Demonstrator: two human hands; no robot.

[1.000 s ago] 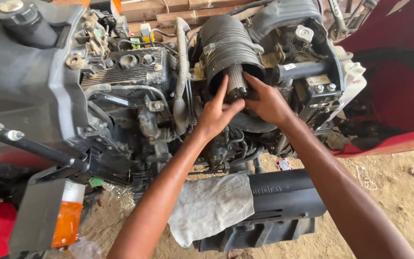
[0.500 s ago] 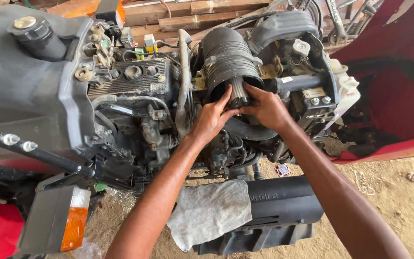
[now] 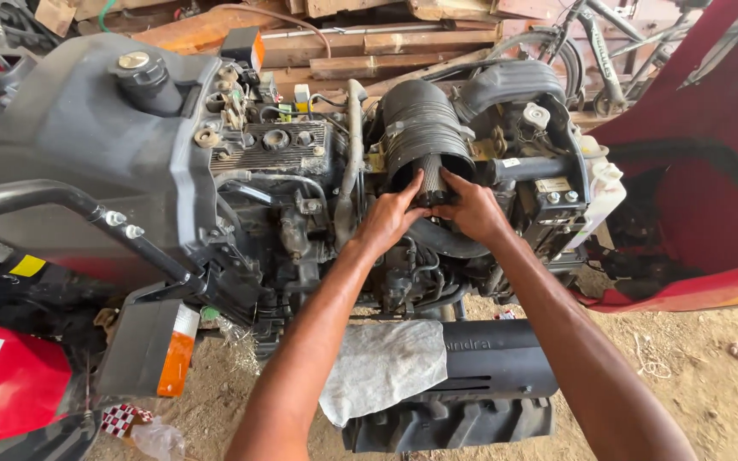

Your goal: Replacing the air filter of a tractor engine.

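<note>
The fingers of the left hand (image 3: pixel 390 218) and the right hand (image 3: pixel 471 209) are closing from both sides around a round mesh filter (image 3: pixel 431 177) that is sticking out of the open mouth of a ribbed black canister (image 3: pixel 420 128). Both sets of fingertips are touching the filter's near end, thumbs underneath, so each hand is gripping it rather than lying open.

The canister is sitting far and slightly right of the middle, on top of the engine (image 3: pixel 284 162), with a black plastic duct (image 3: pixel 506 85) curving over it on its far right. A white tank (image 3: pixel 604 183) is standing just beside that to the right. To the left, a large grey fuel tank (image 3: pixel 87 145) with a round cap (image 3: pixel 134 61) is filling that side. Nearer, below the forearms, a grey cloth (image 3: pixel 386 363) is lying partly over a black cylinder (image 3: pixel 506 358), which is resting on a tyre (image 3: pixel 446 423). An orange lamp (image 3: pixel 177 363) is hanging near left. A red panel (image 3: pixel 694 188) is standing on the right, over the dirt ground (image 3: pixel 711 376). Wooden planks (image 3: pixel 403 38) are lying at the far side.
</note>
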